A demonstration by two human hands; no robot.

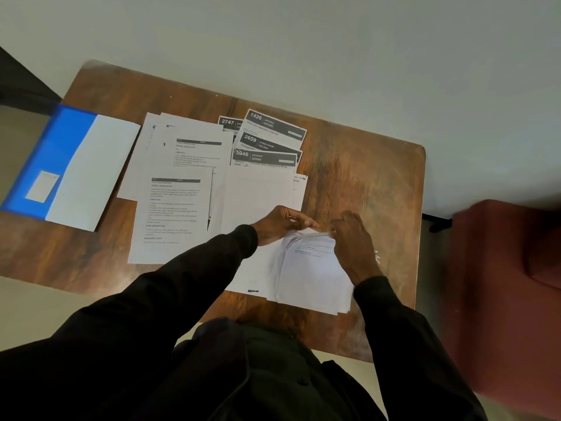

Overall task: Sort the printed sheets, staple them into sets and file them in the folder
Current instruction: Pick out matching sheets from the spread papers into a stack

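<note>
A stack of printed sheets [309, 278] lies at the near right of the wooden table [364, 177]. My left hand [280, 223] pinches the far edge of its top sheets. My right hand [353, 244] grips the same edge from the right, bending the paper up. Text pages [173, 214] are spread over the table's middle. Several sheets with dark numbered headers [267, 141] fan out behind them. An open blue folder [45, 159] holding white paper [91, 171] lies at the left edge. No stapler shows.
A dark red upholstered seat [504, 284] stands to the right of the table. A pale wall runs behind the table, and a dark object [18, 83] fills the far left corner.
</note>
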